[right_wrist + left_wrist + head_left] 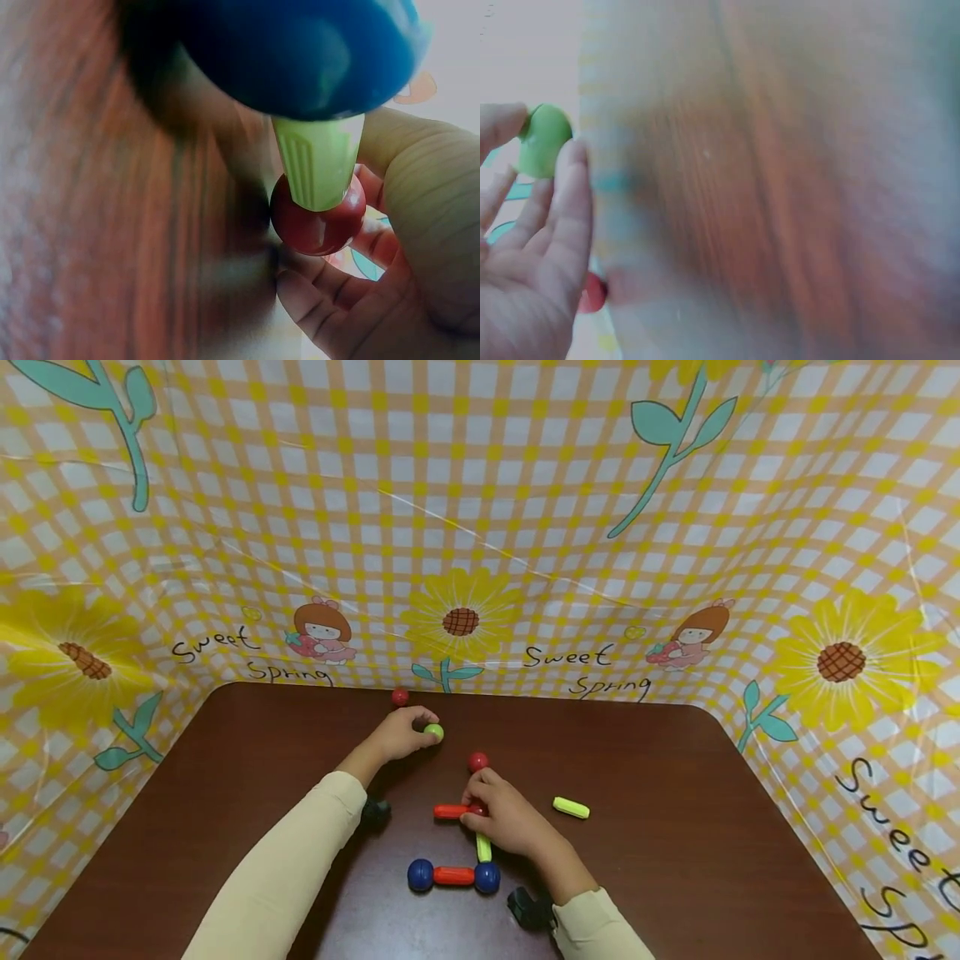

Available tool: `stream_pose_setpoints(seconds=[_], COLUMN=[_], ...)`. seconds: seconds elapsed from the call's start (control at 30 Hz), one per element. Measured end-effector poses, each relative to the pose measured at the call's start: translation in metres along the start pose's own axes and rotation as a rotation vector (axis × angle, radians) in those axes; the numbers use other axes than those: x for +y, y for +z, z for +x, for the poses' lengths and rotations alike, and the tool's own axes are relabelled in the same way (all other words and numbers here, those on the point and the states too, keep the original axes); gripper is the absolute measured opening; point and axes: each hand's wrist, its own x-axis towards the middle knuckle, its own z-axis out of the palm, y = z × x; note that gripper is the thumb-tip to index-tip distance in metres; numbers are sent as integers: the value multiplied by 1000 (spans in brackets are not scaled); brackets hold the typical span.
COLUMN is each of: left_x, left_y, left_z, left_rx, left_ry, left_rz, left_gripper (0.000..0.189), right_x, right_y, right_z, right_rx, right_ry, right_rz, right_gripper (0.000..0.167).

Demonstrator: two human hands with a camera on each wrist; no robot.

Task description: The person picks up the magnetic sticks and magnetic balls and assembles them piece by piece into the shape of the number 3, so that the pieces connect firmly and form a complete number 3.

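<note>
Between thumb and fingers, my left hand (399, 735) pinches a light green ball (435, 732) toward the back of the table; the left wrist view also shows this green ball (546, 141) at the fingertips. My right hand (513, 817) grips a red ball (319, 225) at the corner of a joined piece. From that ball a red rod (450, 812) points left, and a yellow-green rod (483, 847) runs down to a blue ball (487, 877). A second red rod (453, 876) links this to another blue ball (421, 875). Just beyond the right fingertips sits another red ball (478, 762).
One more red ball (400, 697) lies near the back edge, behind the left hand. A loose yellow-green rod (572, 807) rests right of the right hand. Behind the brown table (675, 860) hangs a checked, flowered cloth (525, 527).
</note>
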Motion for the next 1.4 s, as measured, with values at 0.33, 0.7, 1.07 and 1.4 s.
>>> stream_pose_setpoints(seconds=[0.33, 0.7, 1.07, 1.4], left_x=[-3, -3, -6, -8], left_y=[-1, 11, 9, 10], left_z=[-51, -92, -111, -113], left_rx=[-122, -133, -141, -143], left_ry=[87, 120, 159, 161], left_rz=[30, -100, -46, -25], left_gripper=[29, 26, 22, 24], right_x=[2, 4, 4, 2], right_y=[0, 1, 1, 4], right_z=[1, 1, 1, 3], right_rx=[15, 28, 32, 29], right_ry=[3, -2, -21, -38], right_rz=[-6, -1, -11, -14], right_gripper=[13, 13, 13, 13])
